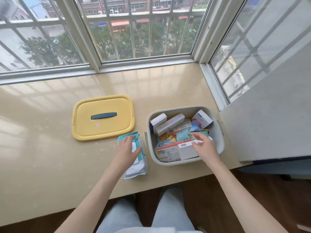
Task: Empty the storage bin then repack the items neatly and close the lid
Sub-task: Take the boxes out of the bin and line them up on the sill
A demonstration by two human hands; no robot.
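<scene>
At your 11 o'clock, one yellow lid (102, 130) lies flat on the tabletop (42, 148), handle side up, well apart from your hands. Just beside the bin's left wall lies one wipes pack (134, 167), its long axis running roughly 12 to 6. Your left hand (126, 148) rests on top of it, fingers spread and fairly straight, not wrapped round it.

At your 1 o'clock stands the grey storage bin (220, 132), open and far from empty. Your right hand (206, 148) is inside it at the near wall, fingers loosely apart, touching a white box (185, 150) without closing on it.

I judge that the next lift turns on that box. It lies at 9 o'clock from your right palm, partly under the fingers, with its long axis running about 9 to 3 along the near wall. Thumb and fingers should therefore straddle its narrow width. The right hand is far nearer; the left has the bin wall in the way.

The bin holds four boxes. Besides the white box, a short box (158, 119), a long box (170, 124) and a blue-labelled box (202, 119) lean at the far end. Flat printed packets (168, 153) lie beneath, overlapping too much to count.
</scene>
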